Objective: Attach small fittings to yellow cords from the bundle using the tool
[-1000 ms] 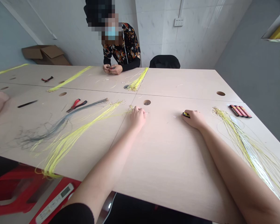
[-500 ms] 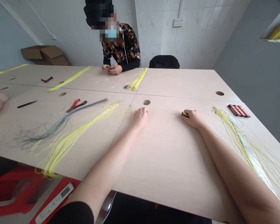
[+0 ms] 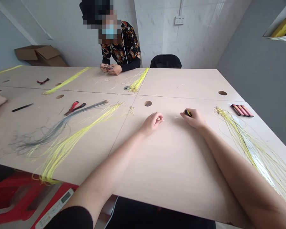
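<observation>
My left hand (image 3: pixel 153 122) is over the middle of the table, thumb and fingertips pinched together. A tiny pale thing shows at the fingertips, too small to make out. To its right, my right hand (image 3: pixel 193 118) is closed around a small black-and-yellow tool (image 3: pixel 188 113), mostly hidden by the fingers. Between the hands a small pale scrap (image 3: pixel 176 117) lies on the table (image 3: pixel 171 159). Left of my left hand, a bundle of yellow cords (image 3: pixel 85 128) with gold-coloured ends stretches toward the near edge. Another cord bundle (image 3: pixel 237 136) lies right of my right hand.
Red-handled pliers (image 3: pixel 74 108) and a bundle of grey cords (image 3: pixel 69 119) lie at left, near a black knife-like tool (image 3: pixel 22 107). Several red-and-black cylinders (image 3: pixel 242 110) lie at right. A co-worker (image 3: pixel 121 47) works across the table. A round hole (image 3: pixel 148 103) pierces the tabletop.
My left hand has come right and nearer to my right hand, its fingers now pinched. The right hand has turned slightly, with the black-and-yellow tool still in it. The view has shifted a little.
</observation>
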Demonstrator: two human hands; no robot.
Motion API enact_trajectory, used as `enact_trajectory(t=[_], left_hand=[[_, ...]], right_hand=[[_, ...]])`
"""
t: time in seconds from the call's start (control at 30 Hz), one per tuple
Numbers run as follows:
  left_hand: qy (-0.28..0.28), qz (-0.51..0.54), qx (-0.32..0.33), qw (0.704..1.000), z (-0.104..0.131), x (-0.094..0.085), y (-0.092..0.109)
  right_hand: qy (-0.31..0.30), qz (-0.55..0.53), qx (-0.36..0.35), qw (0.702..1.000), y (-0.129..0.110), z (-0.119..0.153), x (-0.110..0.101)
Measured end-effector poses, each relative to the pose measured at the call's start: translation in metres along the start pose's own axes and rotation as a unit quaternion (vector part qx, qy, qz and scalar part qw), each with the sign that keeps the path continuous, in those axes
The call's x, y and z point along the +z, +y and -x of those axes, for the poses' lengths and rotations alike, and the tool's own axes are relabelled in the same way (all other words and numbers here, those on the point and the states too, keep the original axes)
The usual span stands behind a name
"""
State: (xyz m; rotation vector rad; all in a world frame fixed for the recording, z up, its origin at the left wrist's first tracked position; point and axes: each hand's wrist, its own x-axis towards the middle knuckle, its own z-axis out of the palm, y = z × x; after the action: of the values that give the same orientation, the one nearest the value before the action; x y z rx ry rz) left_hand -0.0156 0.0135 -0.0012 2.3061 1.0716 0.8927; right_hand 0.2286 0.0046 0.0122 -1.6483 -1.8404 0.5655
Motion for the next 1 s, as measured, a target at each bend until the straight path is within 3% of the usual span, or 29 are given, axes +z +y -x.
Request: enact_trajectory(t=[0.1,0.23,0.4,0.57,1.0], left_hand=[[0.033,0.056,-0.026,0.998,0.0,-0.001,-0.007],[0.051,0.088,-0.034,0.994,-0.001,-0.001,-0.011],[0.018,0.097,-0.023,0.995,0.0,0.0,-0.006],[-0.013,0.077,-0.026,0.997,0.001,0.0,0.0],[-0.033,0.067,0.006,0.997,0.001,-0.001,0.005]], right_hand=[[-0.033,-0.099,-0.009,0.995,-0.01,0.001,0.008],[-0.089,-0.119,-0.064,0.987,-0.019,0.003,0.016],[-0.096,-0.141,-0.07,0.983,-0.028,0.008,0.022],[-0.141,-0.119,-0.098,0.978,-0.034,0.013,0.029],[-0.161,-0.093,-0.1,0.978,-0.031,0.012,0.031]])
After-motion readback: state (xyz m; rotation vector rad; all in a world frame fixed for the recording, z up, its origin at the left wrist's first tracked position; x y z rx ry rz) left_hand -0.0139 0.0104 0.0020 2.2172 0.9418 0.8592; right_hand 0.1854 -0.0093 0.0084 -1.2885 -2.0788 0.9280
